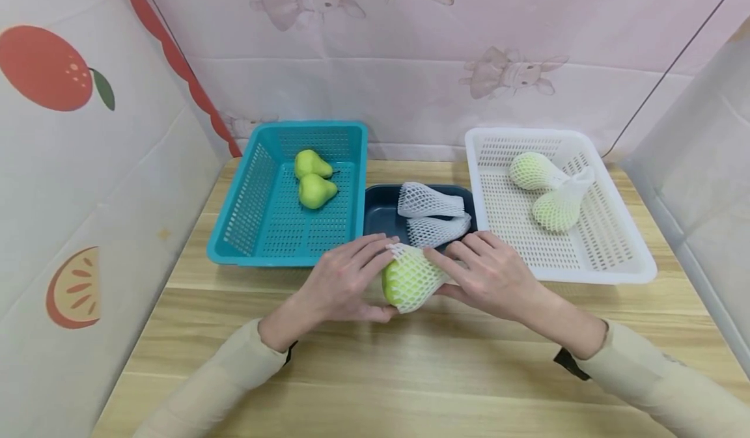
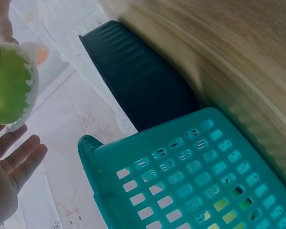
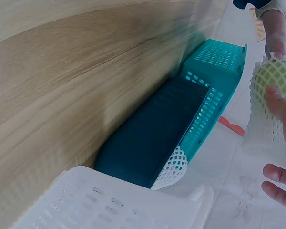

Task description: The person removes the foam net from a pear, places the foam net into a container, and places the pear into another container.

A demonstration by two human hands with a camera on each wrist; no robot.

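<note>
A green pear [image 1: 391, 284], partly covered by a white foam net [image 1: 417, 280], is held up between both hands over the wooden table. At its bare, rounded end, my left hand [image 1: 346, 284] grips it with fingers above and thumb below. Some left fingers [image 2: 26, 160] stretch out past the fruit in the left wrist view. My right hand [image 1: 491, 275] grips the narrow, netted end, its thumb [image 3: 278, 102] on the mesh in the right wrist view. Just beyond the hands, two white foam nets [image 1: 430, 202] lie in a dark blue tray [image 1: 381, 213].
A teal basket [image 1: 234, 230] at the left holds two bare pears [image 1: 316, 191]. In the white basket [image 1: 621, 256] at the right lie two netted pears [image 1: 556, 210]. Both baskets flank the dark tray on the wooden table [image 1: 410, 379]. Printed cloth walls stand behind and beside.
</note>
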